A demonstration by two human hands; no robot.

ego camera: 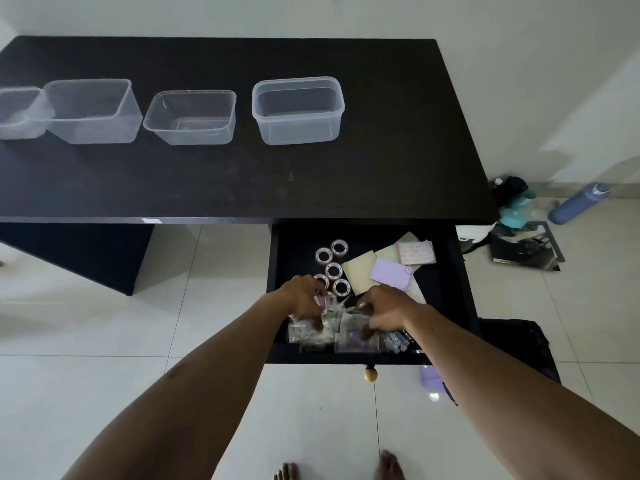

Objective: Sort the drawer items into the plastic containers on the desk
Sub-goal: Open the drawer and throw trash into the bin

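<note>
"Plastic packets [311, 332] lie in a heap under both hands, at the near end of the drawer [294, 251]. What does the left hand [304, 299] have?"

"Its fingers curl down round a few packets, with a purple-marked one pinched near the thumb. Tape rolls [334, 270] sit just beyond its knuckles."

"And the right hand [381, 313]?"

"It is just beside the left, fingers bent into the same heap. Whether they hold a packet I cannot tell, because the back of the hand hides it."

"Where must the packets go?"

"Up and away from both hands, onto the counter [381, 150]. Four clear containers [93, 112] stand in a row there. Three lie far off to the left of the left hand. The fourth container [298, 110] stands straight ahead of it, well apart and higher."

"So the left hand is nearer?"

"I judge so. It could lift straight forward to that container, while the right hand would have to reach across."
</note>
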